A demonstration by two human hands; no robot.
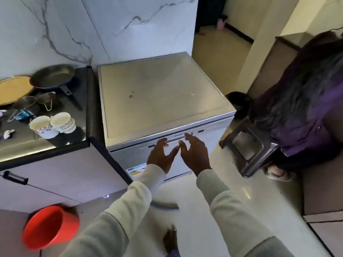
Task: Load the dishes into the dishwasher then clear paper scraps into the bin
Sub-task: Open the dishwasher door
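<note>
A silver dishwasher [159,93] stands against the marble wall, its door closed. My left hand [161,154] and my right hand [194,154] hover side by side in front of the door's top handle, fingers spread, holding nothing. On the dark counter [55,143] to the left sit two patterned cups [52,125], a black frying pan [52,76], two metal strainers [35,102] and a round tan tray [13,89]. Crumpled paper scraps [8,133] lie near the counter's left edge. A red bin [49,227] stands on the floor below the counter.
A person in purple [304,101] crouches at the right beside a dark plastic stool [248,147]. A black bin [239,102] sits behind the dishwasher's right corner. Another paper scrap [106,196] lies on the floor by the cabinet. My foot [170,238] shows below.
</note>
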